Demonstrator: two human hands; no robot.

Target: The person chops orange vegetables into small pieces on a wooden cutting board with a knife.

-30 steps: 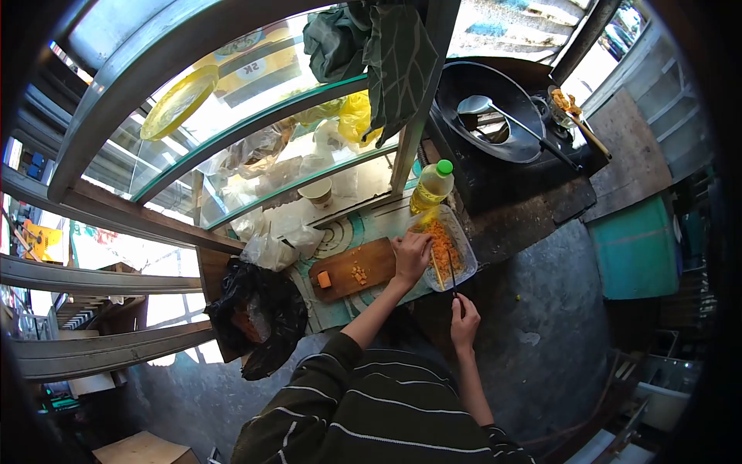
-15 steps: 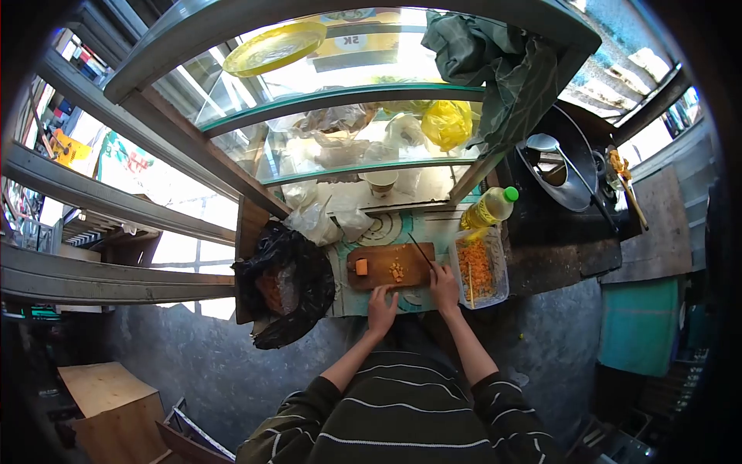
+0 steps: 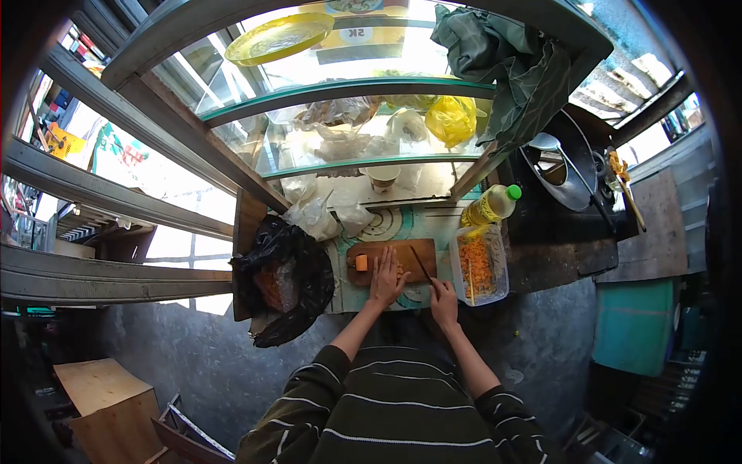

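Observation:
A wooden cutting board (image 3: 427,254) lies on the counter in front of me. My left hand (image 3: 386,280) is flat on it with fingers stretched forward, partly covering small orange diced pieces (image 3: 400,271). Just left of those fingers sits an orange block (image 3: 362,263), carrot by its look. My right hand (image 3: 444,301) is closed round the handle of a knife (image 3: 422,264), whose dark blade slants up and left over the board's right part. Right of the board stands a clear plastic container (image 3: 501,286) holding orange bits (image 3: 478,267) and a light-coloured handle.
A black plastic bag (image 3: 267,247) stands open on the left. Behind the container is a bottle with a green cap (image 3: 495,205). A glass display case (image 3: 371,166) rises behind the board. A large wok (image 3: 560,185) with a ladle sits at the right.
My left hand has moved from the board's front edge up onto the board, over the diced pieces. My right hand has drawn slightly back towards me with the knife.

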